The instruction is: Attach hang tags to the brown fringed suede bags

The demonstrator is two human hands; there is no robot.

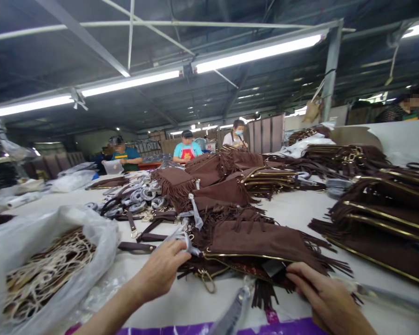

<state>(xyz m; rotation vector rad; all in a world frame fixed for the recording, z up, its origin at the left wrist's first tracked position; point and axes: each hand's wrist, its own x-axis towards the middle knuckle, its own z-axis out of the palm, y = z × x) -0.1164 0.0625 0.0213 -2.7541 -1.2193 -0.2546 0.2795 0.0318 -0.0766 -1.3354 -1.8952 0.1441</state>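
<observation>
A brown fringed bag (254, 239) lies in front of me, its gold zipper open toward me and its dark inside partly showing. My right hand (317, 288) is closed on the lower edge of the opening at the right end. At the other end, my left hand (167, 263) pinches a strap end wrapped in clear plastic (186, 239), beside the zipper's end. A metal clasp (206, 279) hangs below the bag's left corner. Closer to me, a plastic-wrapped grey strap (232, 309) lies near some loose fringe (264, 293).
A plastic sack of cord-like pieces (108, 237) stands at left. Coiled, wrapped straps (148, 195) and more fringed bags (223, 193) cover the table beyond. Stacked bags (387, 223) sit at right. Several people (187, 148) are farther back. Purple material (286, 328) lines the near edge.
</observation>
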